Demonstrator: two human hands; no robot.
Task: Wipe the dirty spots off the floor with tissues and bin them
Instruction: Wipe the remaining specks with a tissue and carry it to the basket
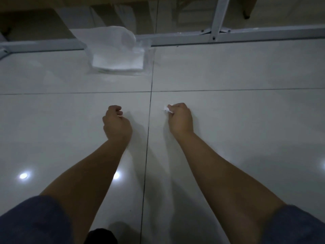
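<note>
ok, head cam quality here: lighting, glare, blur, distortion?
Head view: dim overall; two bright lamp reflections on the glossy floor, low left; soft shadows beside both forearms. Right hand grips a tissue, left hand curled, both fairly sharp. Wide-angle bowing shows in the metal frame and grout lines.

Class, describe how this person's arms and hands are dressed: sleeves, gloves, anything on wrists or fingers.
Both forearms are bare from elbow to wrist. Dark blue fabric, perhaps short sleeves or trousers, shows by each elbow at the lower corners. The left hand and right hand wear no gloves; no watch, bracelet or ring shows.
</note>
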